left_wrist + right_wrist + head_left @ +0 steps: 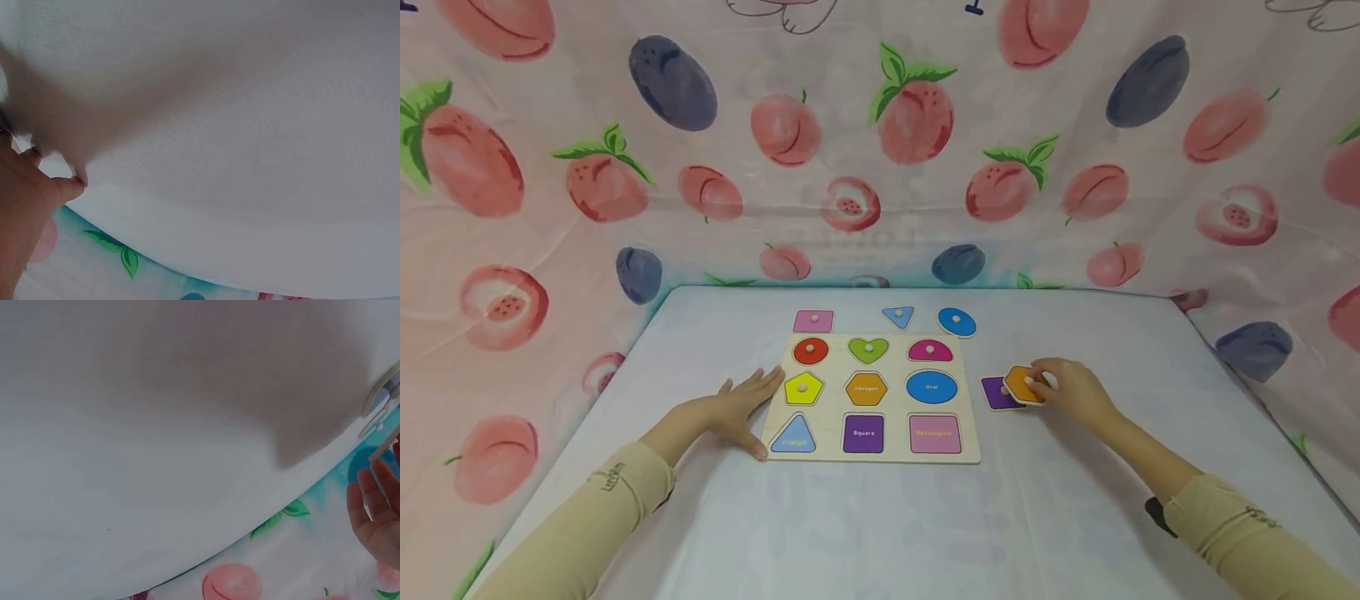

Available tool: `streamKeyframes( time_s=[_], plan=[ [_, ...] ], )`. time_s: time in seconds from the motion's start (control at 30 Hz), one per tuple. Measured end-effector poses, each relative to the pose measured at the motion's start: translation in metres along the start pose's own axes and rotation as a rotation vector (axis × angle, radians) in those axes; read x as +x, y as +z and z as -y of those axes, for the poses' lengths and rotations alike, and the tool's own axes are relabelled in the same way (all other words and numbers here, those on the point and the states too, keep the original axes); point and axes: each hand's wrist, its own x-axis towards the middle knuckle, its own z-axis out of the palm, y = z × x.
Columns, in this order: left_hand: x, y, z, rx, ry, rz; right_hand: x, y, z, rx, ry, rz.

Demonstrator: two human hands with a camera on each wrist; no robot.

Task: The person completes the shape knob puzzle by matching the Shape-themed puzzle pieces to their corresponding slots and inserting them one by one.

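Observation:
In the head view a wooden shape puzzle board [891, 448] lies on the table. My left hand [730, 414] rests at its left edge, fingers spread, the thumb by the lower left corner. My right hand [1078, 392] pinches an orange hexagon puzzle piece [1019, 385] right of the board. Partly under that piece lies a purple square piece [994, 394]. Knobbed red circle [810, 352], green heart [868, 353], pink half circle [930, 354] and yellow pentagon [802, 390] pieces sit in the board. The other slots show printed shapes. In the wrist views only parts of both hands appear.
Behind the board lie a pink rectangle piece [813, 323], a light blue triangle piece [898, 317] and a blue oval piece [957, 322]. A white cloth covers the table [880, 533]. A fruit-patterned curtain [850, 125] hangs behind and at the sides.

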Motion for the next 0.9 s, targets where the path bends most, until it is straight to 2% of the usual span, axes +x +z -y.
streamKeyframes(
  time_s=[0.4,0.9],
  plan=[
    [-0.002,-0.001,-0.002,-0.001,-0.002,0.0,0.007,0.003,0.025,-0.028,0.019,0.039],
    [0.0,-0.001,-0.001,0.007,-0.011,0.008,0.021,0.01,0.048,-0.035,-0.065,0.018]
  ],
)
